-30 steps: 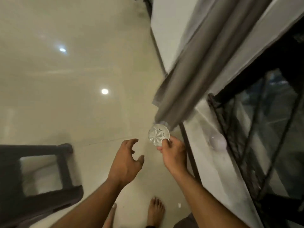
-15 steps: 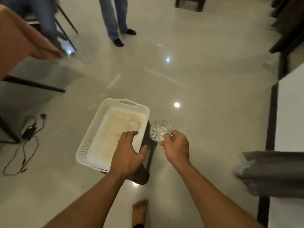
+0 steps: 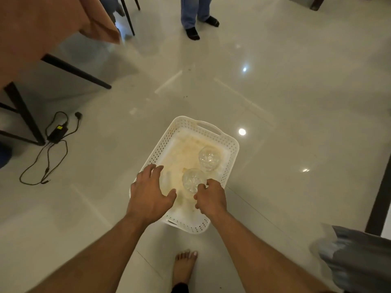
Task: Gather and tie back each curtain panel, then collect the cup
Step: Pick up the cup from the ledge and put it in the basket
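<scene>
In the head view, the right hand (image 3: 211, 198) pinches a clear cut-glass cup (image 3: 193, 180) by its rim, with fingers and thumb curled on the near side. The cup hangs just above the inside of a white perforated basket (image 3: 186, 125) that stands on the glossy tiled floor (image 3: 296, 102). A second glass (image 3: 208, 158) of the same kind already lies in the far part of the basket, close to the held one; whether they touch I cannot tell. The left hand (image 3: 149, 196) hovers over the near left rim of the basket with its fingers spread wide, and it holds nothing.

A fold of grey curtain (image 3: 357, 261) shows at the lower right edge, but no tie is visible, so the curtain step cannot be checked here. The collecting of the cup looks nearly complete: I judge that only the lowering and the release into the basket are left.
</scene>
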A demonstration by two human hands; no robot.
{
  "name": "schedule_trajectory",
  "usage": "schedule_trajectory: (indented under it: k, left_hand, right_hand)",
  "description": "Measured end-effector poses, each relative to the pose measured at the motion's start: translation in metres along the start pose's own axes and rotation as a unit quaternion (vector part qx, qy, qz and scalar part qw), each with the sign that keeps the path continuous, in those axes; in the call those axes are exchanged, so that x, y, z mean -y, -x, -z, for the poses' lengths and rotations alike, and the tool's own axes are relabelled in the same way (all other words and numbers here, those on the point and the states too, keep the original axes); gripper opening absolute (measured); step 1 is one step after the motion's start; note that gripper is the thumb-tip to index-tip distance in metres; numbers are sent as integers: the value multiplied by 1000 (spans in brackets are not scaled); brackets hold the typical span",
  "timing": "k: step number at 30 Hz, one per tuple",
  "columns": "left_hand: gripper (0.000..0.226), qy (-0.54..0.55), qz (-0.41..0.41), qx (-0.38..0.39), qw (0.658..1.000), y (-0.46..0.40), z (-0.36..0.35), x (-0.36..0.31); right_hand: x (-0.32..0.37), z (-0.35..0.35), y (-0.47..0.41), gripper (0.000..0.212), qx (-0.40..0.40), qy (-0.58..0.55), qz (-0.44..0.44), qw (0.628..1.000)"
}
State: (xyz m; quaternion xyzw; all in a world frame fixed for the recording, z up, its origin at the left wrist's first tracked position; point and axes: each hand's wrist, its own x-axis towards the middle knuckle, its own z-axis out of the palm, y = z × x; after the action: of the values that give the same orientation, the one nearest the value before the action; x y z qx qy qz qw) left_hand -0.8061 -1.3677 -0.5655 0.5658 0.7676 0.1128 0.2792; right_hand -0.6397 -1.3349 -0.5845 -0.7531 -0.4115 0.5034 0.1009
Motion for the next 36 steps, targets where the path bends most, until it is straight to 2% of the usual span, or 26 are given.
schedule_trajectory:
  k: [7, 14, 20, 24, 30, 36]
  left_hand:
    - [78, 5, -9, 20, 1000, -6, -18, 4]
    - [75, 5, -49, 8, 999, 8, -22, -20]
    - [64, -20, -154, 8, 988, 39, -42, -98]
    - [60, -34, -230, 73, 970, 76, -84, -173]
    - [51, -65, -347, 162, 922, 168, -194, -286]
    - [65, -60, -448, 247, 857, 265, -312, -376]
  right_hand:
    - [-8, -10, -10, 30, -10, 15, -17, 1000]
    - [-19, 1, 2, 48, -27, -34, 0, 999]
    - [-63, 77, 24, 32, -158, -91, 24, 983]
    - [-133, 157, 43, 30, -233, -128, -6, 964]
    - [-300, 270, 96, 30, -337, -187, -93, 918]
    - [-472, 339, 156, 24, -439, -229, -163, 854]
